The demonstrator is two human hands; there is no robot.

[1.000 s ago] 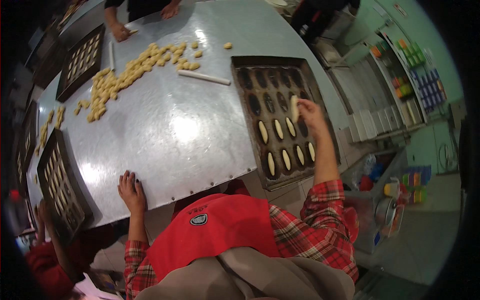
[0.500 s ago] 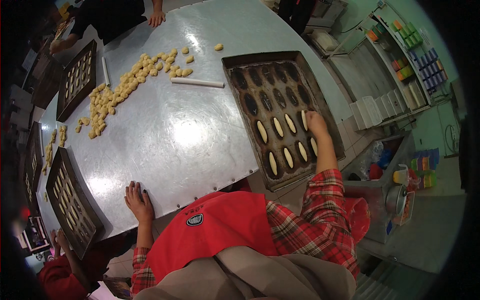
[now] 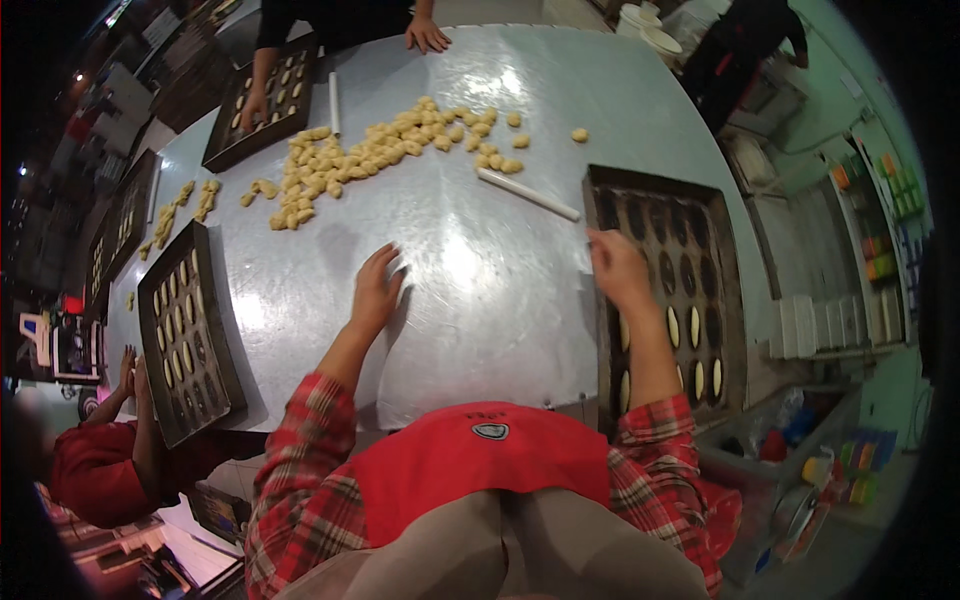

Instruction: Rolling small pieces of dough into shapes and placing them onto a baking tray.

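Observation:
My left hand point(image 3: 377, 290) hovers over or rests on the bare middle of the metal table point(image 3: 450, 340), its fingers stretched out and thumb apart. At the near edge of a dark baking tray point(image 3: 735, 290) on the right, my right hand point(image 3: 620, 268) is above the left rim, its fingers loosely bent and apart, with nothing visible in them. Long pale dough pieces point(image 3: 673, 327) lie in the tray's lower oval hollows; the upper ones hold none. My right forearm hides part of them. A white rolling pin point(image 3: 528, 194) lies just beyond my right hand.
Many small dough balls point(image 3: 375, 150) are heaped across the far table. Other filled trays point(image 3: 185, 330) stand along the left side. Across the table a co-worker's hand point(image 3: 254, 108) reaches into a tray; another co-worker point(image 3: 110, 465) stands at left. Shelves point(image 3: 850, 250) are at right.
My right hand has left the dough in the tray and moved to its left rim. My left hand has moved further onto the table. The whole view has swung left.

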